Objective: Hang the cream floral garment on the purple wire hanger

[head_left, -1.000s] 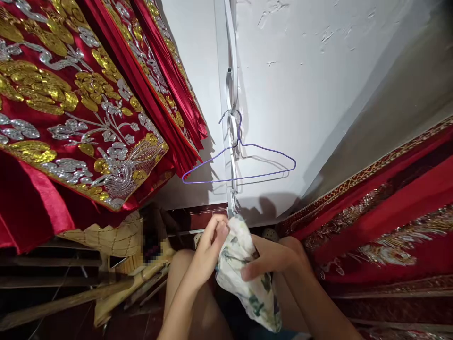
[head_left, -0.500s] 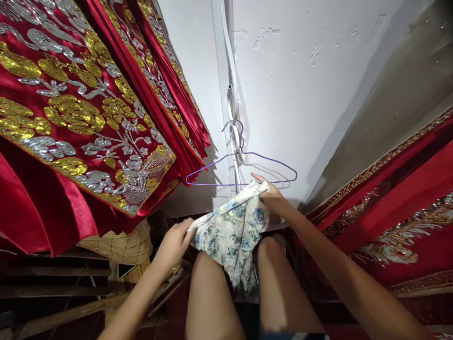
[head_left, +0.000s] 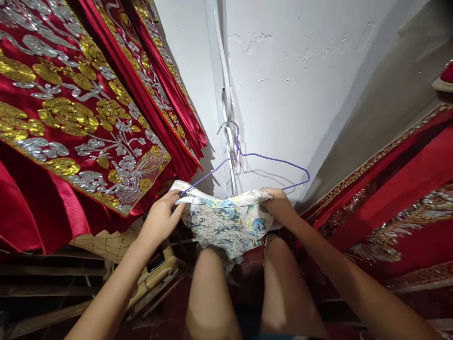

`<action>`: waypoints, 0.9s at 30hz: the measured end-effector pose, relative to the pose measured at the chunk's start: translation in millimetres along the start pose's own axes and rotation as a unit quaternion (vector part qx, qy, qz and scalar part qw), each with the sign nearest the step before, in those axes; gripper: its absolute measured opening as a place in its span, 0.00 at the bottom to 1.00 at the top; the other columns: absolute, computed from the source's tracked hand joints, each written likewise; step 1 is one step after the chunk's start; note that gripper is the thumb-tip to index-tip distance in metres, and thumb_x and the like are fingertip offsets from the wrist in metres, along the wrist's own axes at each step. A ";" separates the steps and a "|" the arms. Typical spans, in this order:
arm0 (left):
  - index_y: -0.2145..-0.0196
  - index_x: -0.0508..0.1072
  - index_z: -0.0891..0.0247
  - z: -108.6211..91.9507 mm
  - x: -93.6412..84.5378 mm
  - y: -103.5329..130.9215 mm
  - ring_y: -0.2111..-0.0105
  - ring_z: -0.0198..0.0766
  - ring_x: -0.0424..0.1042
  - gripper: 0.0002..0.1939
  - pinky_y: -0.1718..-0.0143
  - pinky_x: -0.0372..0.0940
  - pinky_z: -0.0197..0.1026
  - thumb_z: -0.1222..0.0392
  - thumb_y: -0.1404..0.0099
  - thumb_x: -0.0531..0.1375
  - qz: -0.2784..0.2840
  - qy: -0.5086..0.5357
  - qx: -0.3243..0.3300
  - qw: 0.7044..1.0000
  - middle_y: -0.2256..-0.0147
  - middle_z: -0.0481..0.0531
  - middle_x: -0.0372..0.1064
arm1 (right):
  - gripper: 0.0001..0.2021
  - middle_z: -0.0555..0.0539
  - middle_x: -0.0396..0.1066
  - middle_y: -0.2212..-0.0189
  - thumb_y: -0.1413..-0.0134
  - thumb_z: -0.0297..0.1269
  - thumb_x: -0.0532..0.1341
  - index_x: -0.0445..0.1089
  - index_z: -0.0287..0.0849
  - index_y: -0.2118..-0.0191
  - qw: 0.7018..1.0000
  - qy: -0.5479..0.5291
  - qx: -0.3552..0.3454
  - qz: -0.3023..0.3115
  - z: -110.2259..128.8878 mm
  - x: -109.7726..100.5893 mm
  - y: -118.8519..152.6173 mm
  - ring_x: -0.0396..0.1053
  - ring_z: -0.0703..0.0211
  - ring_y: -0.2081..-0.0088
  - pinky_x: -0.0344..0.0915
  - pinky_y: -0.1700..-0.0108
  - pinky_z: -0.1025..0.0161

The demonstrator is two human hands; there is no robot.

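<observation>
A white garment with blue and yellow flowers hangs stretched between my hands, its lower part gathered and bunched above my knees. My left hand pinches one end of its top edge, thumb in front. My right hand grips the other end, its fingers partly behind the cloth. The purple wire hanger hangs from a white rack. Its left corner goes into the opening of the garment beside my left fingers. Its right corner sticks out above my right hand, outside the cloth. The hanger's lower bar is mostly hidden.
Red cloths with gold and silver sequins hang close on the left. More red embroidered fabric hangs on the right. The white curled metal rack stands against the wall. A bamboo chair is low on the left.
Both hands have shifted, the left one up and leftward, spreading the garment's top edge wider. The hanger's left corner has gone inside the garment, and the hanger now tilts and sits further right.
</observation>
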State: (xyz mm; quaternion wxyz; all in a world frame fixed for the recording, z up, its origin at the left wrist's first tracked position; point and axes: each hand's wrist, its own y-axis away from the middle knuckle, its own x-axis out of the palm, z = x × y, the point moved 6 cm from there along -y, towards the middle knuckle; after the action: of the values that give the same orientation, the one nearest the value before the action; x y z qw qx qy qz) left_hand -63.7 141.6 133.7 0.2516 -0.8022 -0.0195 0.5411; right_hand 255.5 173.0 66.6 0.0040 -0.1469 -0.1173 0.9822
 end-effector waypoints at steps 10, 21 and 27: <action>0.42 0.66 0.63 -50.9 12.8 -58.9 0.52 0.48 0.72 0.18 0.50 0.67 0.50 0.59 0.26 0.49 -0.055 0.081 0.110 0.989 0.51 0.60 0.73 | 0.12 0.52 0.68 0.75 0.59 0.33 0.57 0.73 0.42 0.65 0.996 0.003 -0.073 -0.042 22.6 -4.4 23.3 0.65 0.58 0.70 0.61 0.68 0.64; 0.54 0.74 0.63 -39.4 -5.6 -62.7 0.52 0.49 0.68 0.15 0.47 0.64 0.50 0.57 0.26 0.49 -0.123 0.035 0.066 0.990 0.54 0.60 0.67 | 0.12 0.44 0.80 0.67 0.59 0.40 0.70 0.80 0.41 0.66 0.993 0.072 0.095 0.007 32.6 -93.4 -5.3 0.75 0.45 0.63 0.69 0.65 0.59; 0.51 0.72 0.62 -3.4 0.2 -55.3 0.55 0.49 0.72 0.21 0.48 0.64 0.50 0.45 0.27 0.50 -0.058 0.112 -0.038 0.991 0.56 0.57 0.74 | 0.15 0.46 0.76 0.78 0.65 0.47 0.77 0.77 0.43 0.76 0.976 -0.053 0.164 0.136 46.4 -99.2 1.6 0.71 0.52 0.77 0.68 0.75 0.58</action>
State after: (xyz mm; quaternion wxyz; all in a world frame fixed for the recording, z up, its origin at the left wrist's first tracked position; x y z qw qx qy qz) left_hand -47.3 188.7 158.1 0.2525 -0.8643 -0.0585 0.4312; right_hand 337.0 156.6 138.0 -0.1116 -0.1062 0.0667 0.9858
